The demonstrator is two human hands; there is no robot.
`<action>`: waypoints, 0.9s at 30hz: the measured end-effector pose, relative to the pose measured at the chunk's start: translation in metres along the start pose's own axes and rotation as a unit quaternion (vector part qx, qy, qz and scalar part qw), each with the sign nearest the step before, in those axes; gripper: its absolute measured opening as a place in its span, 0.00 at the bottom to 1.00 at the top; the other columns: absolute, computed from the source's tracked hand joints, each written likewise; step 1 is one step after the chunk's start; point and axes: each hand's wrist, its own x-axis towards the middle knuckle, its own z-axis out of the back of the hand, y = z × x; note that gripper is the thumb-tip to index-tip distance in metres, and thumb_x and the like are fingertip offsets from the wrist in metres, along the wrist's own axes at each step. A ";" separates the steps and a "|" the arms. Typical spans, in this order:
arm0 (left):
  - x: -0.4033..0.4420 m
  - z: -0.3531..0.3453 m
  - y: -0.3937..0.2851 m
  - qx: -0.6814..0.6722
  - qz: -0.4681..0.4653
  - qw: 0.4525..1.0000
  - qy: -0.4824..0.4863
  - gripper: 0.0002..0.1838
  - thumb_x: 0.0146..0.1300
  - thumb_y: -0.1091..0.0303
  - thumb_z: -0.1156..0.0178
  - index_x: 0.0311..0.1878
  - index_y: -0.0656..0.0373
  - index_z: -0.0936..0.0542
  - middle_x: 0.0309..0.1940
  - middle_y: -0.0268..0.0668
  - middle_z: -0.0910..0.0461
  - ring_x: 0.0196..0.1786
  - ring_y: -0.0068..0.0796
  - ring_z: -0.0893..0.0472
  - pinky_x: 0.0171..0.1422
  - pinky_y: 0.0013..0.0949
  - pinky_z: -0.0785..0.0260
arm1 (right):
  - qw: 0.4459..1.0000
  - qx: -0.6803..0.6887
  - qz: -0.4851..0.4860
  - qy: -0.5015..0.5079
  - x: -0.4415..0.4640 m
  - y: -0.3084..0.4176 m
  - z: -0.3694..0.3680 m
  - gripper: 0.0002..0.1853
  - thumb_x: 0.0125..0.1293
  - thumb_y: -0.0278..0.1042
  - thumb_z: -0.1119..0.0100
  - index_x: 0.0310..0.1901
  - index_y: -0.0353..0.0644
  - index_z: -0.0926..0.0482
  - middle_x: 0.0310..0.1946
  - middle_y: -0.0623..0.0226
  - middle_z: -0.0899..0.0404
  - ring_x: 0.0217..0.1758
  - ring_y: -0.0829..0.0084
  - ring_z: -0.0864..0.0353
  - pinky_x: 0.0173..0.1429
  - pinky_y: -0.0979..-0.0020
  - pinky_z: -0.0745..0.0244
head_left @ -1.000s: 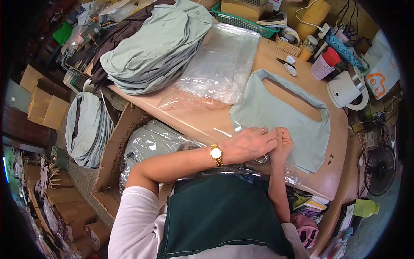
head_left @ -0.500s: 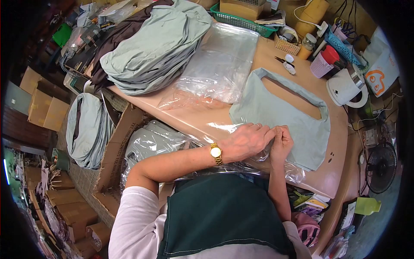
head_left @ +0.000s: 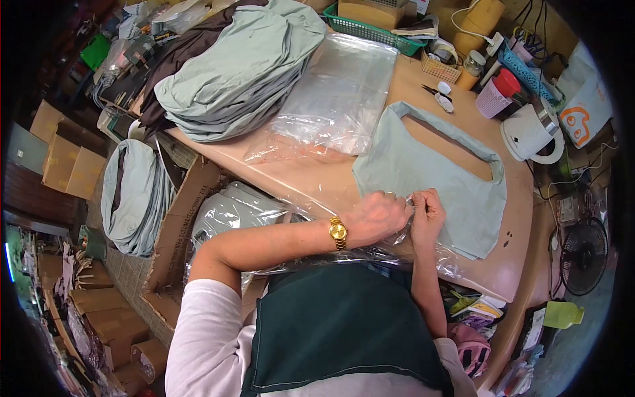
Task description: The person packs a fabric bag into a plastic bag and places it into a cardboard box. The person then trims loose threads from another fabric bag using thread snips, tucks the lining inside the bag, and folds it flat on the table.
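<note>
My left hand (head_left: 378,217), with a gold watch on its wrist, is closed on the clear plastic bag (head_left: 370,253) near the table's front edge. Beside it my right hand (head_left: 427,218) pinches the same plastic, fingertips almost touching the left ones. The clear film spreads below and around both hands. Just beyond them a pale green cloth bag (head_left: 423,169) lies flat, its strap loop toward the back right. A stack of clear plastic bags (head_left: 337,92) lies at the table's middle, left of the cloth bag.
Piled pale green cloth bags (head_left: 231,73) stand at the back left. An open carton (head_left: 178,238) holds wrapped bags left of my arm. Small scissors (head_left: 439,96), a pink basket (head_left: 493,99) and a white kettle (head_left: 529,135) stand right; a black fan (head_left: 585,257) is at far right.
Both hands have shifted slightly left with the plastic. The right hand has turned a little, and the film around the fingers has changed its folds.
</note>
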 end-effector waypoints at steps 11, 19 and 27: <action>-0.005 -0.010 0.004 -0.009 -0.007 0.998 -0.068 0.06 0.54 0.68 0.41 0.34 0.57 0.25 0.29 0.36 0.25 0.32 0.32 0.19 0.37 0.34 0.27 | 0.997 -0.004 -0.072 -0.026 -0.006 -0.019 0.004 0.11 0.71 0.31 0.41 0.31 0.35 0.21 0.26 0.69 0.23 0.32 0.78 0.30 0.39 0.74 0.34; -0.006 -0.015 0.004 -0.037 0.012 0.998 -0.055 0.07 0.57 0.67 0.43 0.35 0.61 0.22 0.31 0.38 0.22 0.34 0.35 0.17 0.37 0.36 0.25 | 0.998 -0.015 -0.058 -0.010 -0.006 -0.021 0.002 0.13 0.73 0.33 0.43 0.31 0.35 0.21 0.23 0.76 0.30 0.24 0.85 0.37 0.28 0.78 0.42; -0.013 0.021 0.037 -0.342 0.128 0.930 -0.031 0.14 0.61 0.58 0.33 0.37 0.59 0.20 0.23 0.45 0.20 0.26 0.41 0.19 0.32 0.42 0.30 | 0.970 0.100 -0.219 0.013 0.001 0.052 0.037 0.11 0.68 0.31 0.38 0.27 0.38 0.22 0.13 0.77 0.33 0.24 0.83 0.36 0.33 0.75 0.39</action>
